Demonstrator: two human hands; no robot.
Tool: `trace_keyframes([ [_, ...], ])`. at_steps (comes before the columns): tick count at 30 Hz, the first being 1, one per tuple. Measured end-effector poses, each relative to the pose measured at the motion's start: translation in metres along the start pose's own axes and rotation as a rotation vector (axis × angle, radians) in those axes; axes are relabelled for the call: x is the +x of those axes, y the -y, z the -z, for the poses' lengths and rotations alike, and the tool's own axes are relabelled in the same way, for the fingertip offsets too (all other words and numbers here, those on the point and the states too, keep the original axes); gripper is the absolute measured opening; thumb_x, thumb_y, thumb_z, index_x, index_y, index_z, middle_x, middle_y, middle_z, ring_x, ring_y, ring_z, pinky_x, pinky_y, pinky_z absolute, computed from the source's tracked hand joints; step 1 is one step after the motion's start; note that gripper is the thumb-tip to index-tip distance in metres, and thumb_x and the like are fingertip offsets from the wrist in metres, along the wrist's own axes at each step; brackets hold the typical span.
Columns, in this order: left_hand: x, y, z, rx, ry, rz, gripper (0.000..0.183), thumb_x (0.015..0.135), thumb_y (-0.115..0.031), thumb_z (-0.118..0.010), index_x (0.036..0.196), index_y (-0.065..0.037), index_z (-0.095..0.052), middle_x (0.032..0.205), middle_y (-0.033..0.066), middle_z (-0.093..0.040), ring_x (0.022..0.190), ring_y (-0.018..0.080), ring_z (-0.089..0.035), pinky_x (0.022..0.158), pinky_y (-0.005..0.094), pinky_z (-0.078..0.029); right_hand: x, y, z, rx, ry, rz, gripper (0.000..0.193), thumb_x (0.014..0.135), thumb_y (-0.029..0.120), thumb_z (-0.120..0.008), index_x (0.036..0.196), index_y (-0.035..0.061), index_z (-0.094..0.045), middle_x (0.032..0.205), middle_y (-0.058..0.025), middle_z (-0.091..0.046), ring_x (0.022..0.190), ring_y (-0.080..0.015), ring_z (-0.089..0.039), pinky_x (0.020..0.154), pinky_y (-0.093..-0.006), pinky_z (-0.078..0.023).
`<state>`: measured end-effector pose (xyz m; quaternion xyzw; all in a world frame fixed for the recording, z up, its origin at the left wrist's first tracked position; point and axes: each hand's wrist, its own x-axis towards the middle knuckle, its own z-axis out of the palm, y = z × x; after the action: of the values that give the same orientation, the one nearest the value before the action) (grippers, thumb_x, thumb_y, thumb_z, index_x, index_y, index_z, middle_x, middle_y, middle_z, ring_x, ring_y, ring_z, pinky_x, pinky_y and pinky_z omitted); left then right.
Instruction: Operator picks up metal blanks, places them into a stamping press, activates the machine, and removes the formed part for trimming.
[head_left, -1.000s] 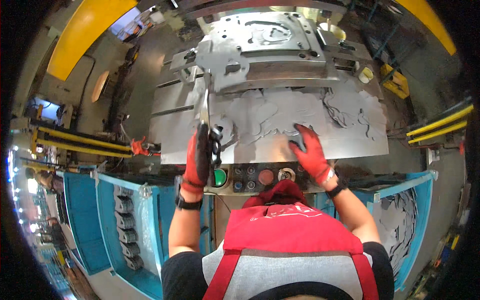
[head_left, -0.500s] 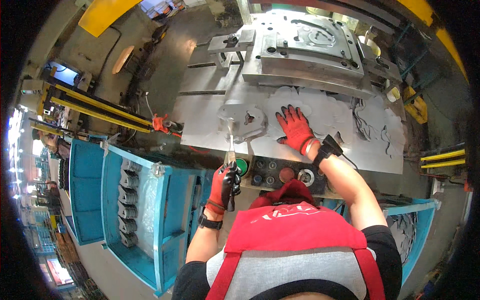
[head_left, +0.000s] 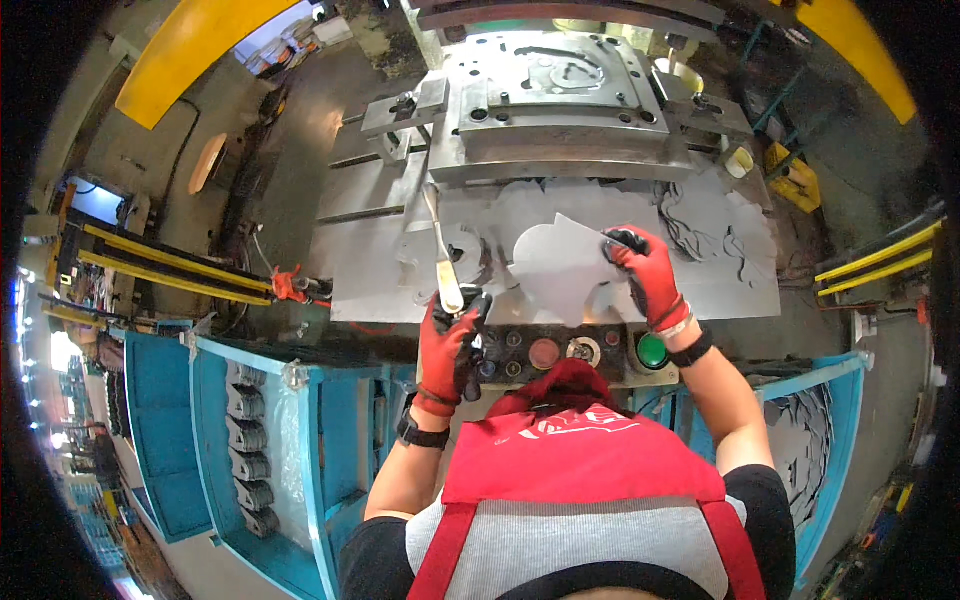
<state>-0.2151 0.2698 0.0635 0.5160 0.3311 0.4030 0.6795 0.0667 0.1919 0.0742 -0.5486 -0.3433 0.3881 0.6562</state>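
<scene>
My left hand (head_left: 450, 350), in a red and black glove, is closed around a long slim tool (head_left: 443, 255) with a metal shaft and a yellowish section near the grip. Its tip points away from me over the bench. Between the gloved fingers of my right hand (head_left: 648, 280) is the right edge of a flat grey sheet-metal piece (head_left: 560, 260), tilted above the metal bench plate (head_left: 370, 270). The piece has a rounded left side and a pointed far corner. Other flat cut pieces and scrap strips (head_left: 690, 235) lie beyond and right of it.
A large steel die block (head_left: 560, 140) stands behind the plate. A button panel (head_left: 515, 350) with a green button (head_left: 652, 350) sits at the near edge. Blue bins with metal parts flank me, one left (head_left: 200, 410), one right (head_left: 850, 430). Yellow bars (head_left: 170, 275) run at the sides.
My right hand, flat on the sheets before, now grips a sheet-metal piece and has lifted it toward me. The tool in my left hand tilts more to the left. The view has shifted.
</scene>
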Motion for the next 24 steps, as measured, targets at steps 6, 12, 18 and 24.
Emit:
trace_keyframes([
  [6,-0.001,0.001,-0.048,-0.585,0.171,0.265,0.031,0.078,-0.007,-0.058,0.106,-0.002,-0.048,0.081,-0.0007,-0.052,0.068,0.0044,-0.049,0.058,0.018,-0.042,-0.033,-0.023,0.005,0.179,0.046,0.081,0.021,0.084,0.012,-0.054,0.101,-0.0003,-0.057,0.093,0.0002,-0.057,0.083,-0.0085,-0.05,0.076,-0.0227,-0.041],
  [12,-0.003,-0.026,-0.08,0.302,-0.056,-0.059,0.024,0.069,-0.009,-0.07,0.086,0.001,-0.056,0.072,0.0011,-0.057,0.065,0.0072,-0.051,0.056,0.0235,-0.042,-0.041,-0.01,-0.007,0.245,0.056,0.016,0.036,0.083,0.018,-0.057,0.115,0.0022,-0.049,0.09,0.0013,-0.055,0.079,-0.0093,-0.048,0.077,-0.0233,-0.04],
  [18,0.002,-0.033,-0.068,0.908,0.154,-0.603,0.04,0.058,-0.005,-0.07,0.095,0.0,-0.056,0.087,0.0135,-0.061,0.076,0.028,-0.061,0.068,0.0323,-0.048,-0.047,0.032,-0.003,0.094,0.011,-0.011,0.041,0.082,0.022,-0.058,0.118,0.0049,-0.048,0.085,0.0033,-0.052,0.075,-0.0062,-0.045,0.073,-0.0232,-0.04],
  [24,-0.007,-0.045,-0.079,0.938,0.521,-0.613,0.038,0.061,-0.006,-0.068,0.096,0.0,-0.055,0.096,0.0176,-0.06,0.085,0.033,-0.06,0.071,0.0347,-0.049,-0.051,0.062,-0.009,0.134,0.166,-0.124,0.023,0.08,0.022,-0.062,0.095,0.0059,-0.053,0.078,0.002,-0.056,0.072,-0.0062,-0.051,0.061,-0.0226,-0.041],
])
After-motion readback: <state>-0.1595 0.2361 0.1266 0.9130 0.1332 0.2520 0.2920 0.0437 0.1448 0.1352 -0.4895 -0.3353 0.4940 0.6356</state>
